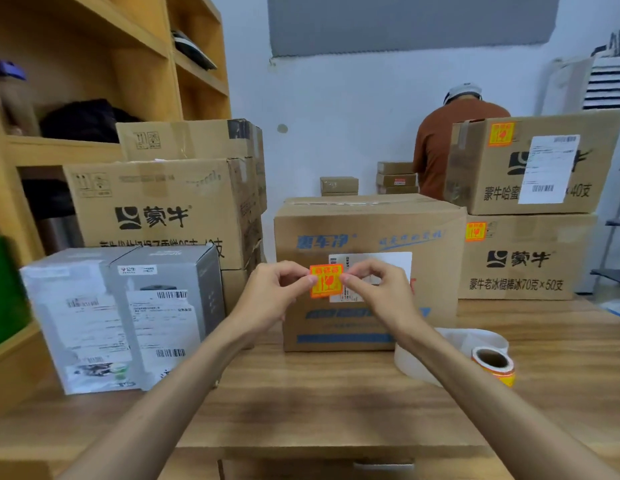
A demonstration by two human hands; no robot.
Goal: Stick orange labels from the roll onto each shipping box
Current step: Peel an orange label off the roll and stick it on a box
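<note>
An orange label (325, 280) is held flat between both hands in front of the middle cardboard box (367, 230), over that box's white shipping sheet. My left hand (279, 289) pinches the label's left edge and my right hand (374, 289) pinches its right edge. Whether the label touches the box I cannot tell. The label roll (494, 364) lies on the wooden table (301, 403) at the right, with a loop of white backing paper (440, 348) trailing from it. Two stacked boxes at the right, upper (537, 164) and lower (530, 261), each carry an orange label.
A grey-white box (124, 317) stands at the left on the table. Behind it are stacked brown cartons (163, 209) and a wooden shelf unit (93, 64). A person in a brown shirt (447, 143) stands at the back near small boxes (395, 178).
</note>
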